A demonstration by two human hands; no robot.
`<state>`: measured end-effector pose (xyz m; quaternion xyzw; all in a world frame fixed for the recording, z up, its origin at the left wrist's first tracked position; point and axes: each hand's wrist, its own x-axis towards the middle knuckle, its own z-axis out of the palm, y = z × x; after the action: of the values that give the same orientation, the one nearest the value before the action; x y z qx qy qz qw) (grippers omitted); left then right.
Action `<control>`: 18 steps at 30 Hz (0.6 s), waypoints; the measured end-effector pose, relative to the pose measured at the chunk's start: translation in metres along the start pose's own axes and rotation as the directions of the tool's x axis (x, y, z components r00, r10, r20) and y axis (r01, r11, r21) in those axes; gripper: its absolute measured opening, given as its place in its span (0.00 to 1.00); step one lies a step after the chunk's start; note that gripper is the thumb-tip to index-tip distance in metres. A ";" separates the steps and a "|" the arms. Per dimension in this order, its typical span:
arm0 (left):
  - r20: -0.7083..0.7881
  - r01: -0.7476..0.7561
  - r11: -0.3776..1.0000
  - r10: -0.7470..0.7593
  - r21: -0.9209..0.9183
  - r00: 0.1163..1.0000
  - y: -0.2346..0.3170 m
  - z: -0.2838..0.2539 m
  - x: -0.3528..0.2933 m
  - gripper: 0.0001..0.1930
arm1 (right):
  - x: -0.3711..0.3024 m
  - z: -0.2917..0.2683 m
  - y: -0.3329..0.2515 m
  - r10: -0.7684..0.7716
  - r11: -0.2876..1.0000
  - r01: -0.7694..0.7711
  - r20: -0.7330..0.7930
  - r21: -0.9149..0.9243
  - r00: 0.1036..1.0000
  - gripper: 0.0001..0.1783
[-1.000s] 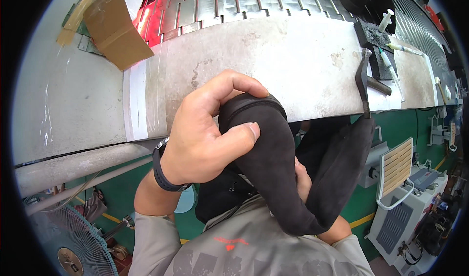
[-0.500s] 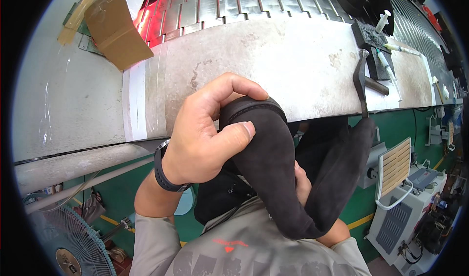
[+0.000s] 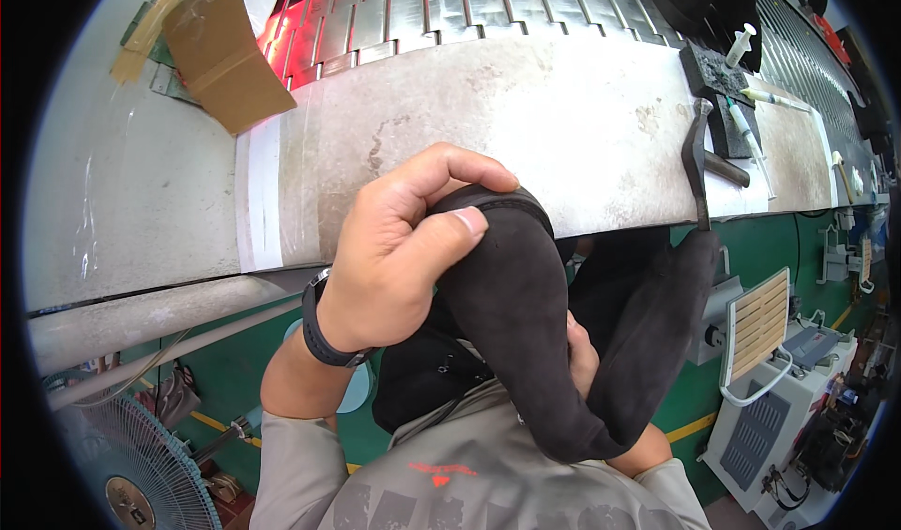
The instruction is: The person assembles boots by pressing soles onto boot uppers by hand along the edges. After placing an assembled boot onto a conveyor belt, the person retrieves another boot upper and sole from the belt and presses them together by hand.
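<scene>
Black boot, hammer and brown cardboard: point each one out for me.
Black boot [image 3: 522, 319]: head view, on the broad dark side near the picture's middle.
Hammer [image 3: 694, 157]: head view, on the middle of its long metal head.
Brown cardboard [image 3: 223, 53]: head view, on its bare brown face.

A worker wears a grey short-sleeved shirt [image 3: 526, 474], its chest marked with a small orange-red emblem [image 3: 440, 480], a thin curve of lettering in the same colour, and a broad row of darker grey block shapes [image 3: 422, 509] beneath. The short sleeves [image 3: 298, 464] are plain grey. A dark wristwatch [image 3: 328, 340] with a smooth band sits at the base of the bare left hand [image 3: 385, 258].
</scene>
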<state>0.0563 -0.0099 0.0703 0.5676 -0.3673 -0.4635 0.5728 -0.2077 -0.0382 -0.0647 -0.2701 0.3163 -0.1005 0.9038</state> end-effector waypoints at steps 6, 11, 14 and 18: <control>0.039 -0.016 0.997 0.019 -0.071 0.999 -0.005 -0.001 0.004 0.25 | -0.002 -0.009 0.003 -0.043 0.982 0.028 0.076 0.187 0.996 0.35; 0.155 -0.177 0.980 0.162 0.086 0.975 -0.019 -0.006 0.003 0.44 | -0.002 0.002 -0.007 -0.023 0.973 0.006 0.071 0.230 0.997 0.35; 0.124 -0.308 0.939 0.291 0.154 0.949 -0.030 -0.002 0.006 0.44 | 0.001 0.023 -0.006 -0.017 0.993 0.039 -0.194 0.112 0.981 0.38; 0.115 -0.319 0.932 0.303 0.171 0.946 -0.032 -0.002 0.005 0.48 | 0.003 0.014 0.007 -0.071 0.991 0.092 -0.198 0.097 0.978 0.37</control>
<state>0.0558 -0.0121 0.0378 0.5331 -0.5188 -0.3545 0.5666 -0.1961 -0.0274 -0.0609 -0.2236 0.3857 -0.1801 0.8768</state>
